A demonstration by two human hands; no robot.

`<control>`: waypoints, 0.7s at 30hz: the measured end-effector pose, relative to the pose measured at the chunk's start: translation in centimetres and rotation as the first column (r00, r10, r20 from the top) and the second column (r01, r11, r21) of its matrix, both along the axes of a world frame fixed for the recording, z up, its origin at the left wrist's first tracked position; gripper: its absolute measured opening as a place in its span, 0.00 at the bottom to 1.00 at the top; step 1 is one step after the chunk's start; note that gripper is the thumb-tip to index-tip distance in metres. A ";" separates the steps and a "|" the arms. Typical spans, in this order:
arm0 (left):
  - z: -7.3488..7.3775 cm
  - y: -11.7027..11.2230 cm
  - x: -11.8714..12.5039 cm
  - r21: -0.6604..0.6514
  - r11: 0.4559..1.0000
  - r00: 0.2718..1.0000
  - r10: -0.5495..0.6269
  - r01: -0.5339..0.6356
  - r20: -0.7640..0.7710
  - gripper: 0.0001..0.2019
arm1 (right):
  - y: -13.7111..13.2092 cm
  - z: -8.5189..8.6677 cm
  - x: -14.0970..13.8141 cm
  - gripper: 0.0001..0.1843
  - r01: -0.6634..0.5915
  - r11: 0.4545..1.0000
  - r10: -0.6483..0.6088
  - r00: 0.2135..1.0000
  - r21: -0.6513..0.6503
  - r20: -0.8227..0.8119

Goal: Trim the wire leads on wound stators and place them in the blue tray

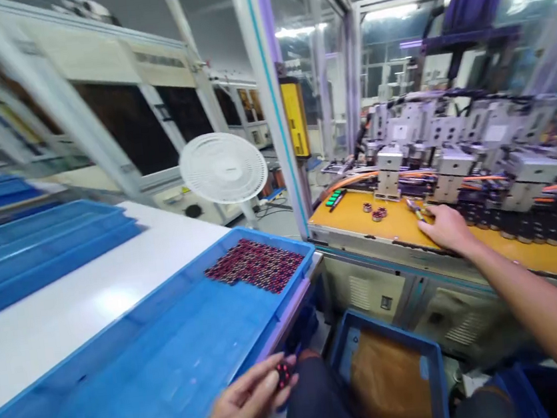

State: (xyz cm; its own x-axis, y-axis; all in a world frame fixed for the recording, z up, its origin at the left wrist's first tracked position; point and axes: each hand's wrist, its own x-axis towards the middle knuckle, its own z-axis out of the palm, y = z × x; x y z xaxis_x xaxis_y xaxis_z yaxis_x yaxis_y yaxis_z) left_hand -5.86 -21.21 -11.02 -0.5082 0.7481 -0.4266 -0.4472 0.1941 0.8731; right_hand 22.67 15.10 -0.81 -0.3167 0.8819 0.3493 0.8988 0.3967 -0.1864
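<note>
My left hand (252, 400) is low in the view, beside the near edge of a large blue tray (141, 379), its fingertips pinched on a small dark round part with red dots (283, 373). A packed batch of the same red-and-black parts (256, 265) lies in the tray's far corner. My right hand (444, 227) reaches out to the yellow machine deck (359, 210), fingers curled down on its surface next to a small yellowish tool or part (415, 208); whether it grips anything is unclear. Three loose small parts (376, 211) lie on the deck to its left.
A row of grey machine stations with orange cables (453, 149) stands behind the deck. A white fan (223, 168) sits past the white table (91, 291). Stacked blue trays (26, 251) lie at left. A blue bin (392, 370) with brown material sits on the floor below.
</note>
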 end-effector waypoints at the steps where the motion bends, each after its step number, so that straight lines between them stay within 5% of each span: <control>1: 0.2 0.0 -1.8 -0.009 0.999 0.998 0.033 -0.033 -0.053 0.26 | 0.6 -0.5 -0.2 0.23 -0.003 1.000 0.003 1.000 0.010 0.004; 5: -0.6 1.3 -9.9 -0.062 0.980 0.929 0.160 -0.191 -0.333 0.26 | 1.7 -1.7 0.1 0.25 -0.028 0.999 0.027 0.999 0.041 0.026; 11: -5.9 7.8 -19.5 -0.277 0.919 0.789 0.057 -0.282 -0.611 0.13 | 2.3 -2.2 0.4 0.26 0.001 0.997 -0.006 0.998 0.082 0.060; 16: -9.1 12.2 -21.9 -0.326 0.882 0.621 -0.050 -0.340 -0.783 0.16 | 2.5 -2.7 0.2 0.24 0.026 0.991 -0.033 0.998 0.129 0.050; 21: -10.8 13.6 -22.1 -0.314 0.867 0.512 -0.081 -0.388 -0.855 0.17 | 2.6 -2.8 0.3 0.23 0.026 0.989 -0.031 0.999 0.145 0.030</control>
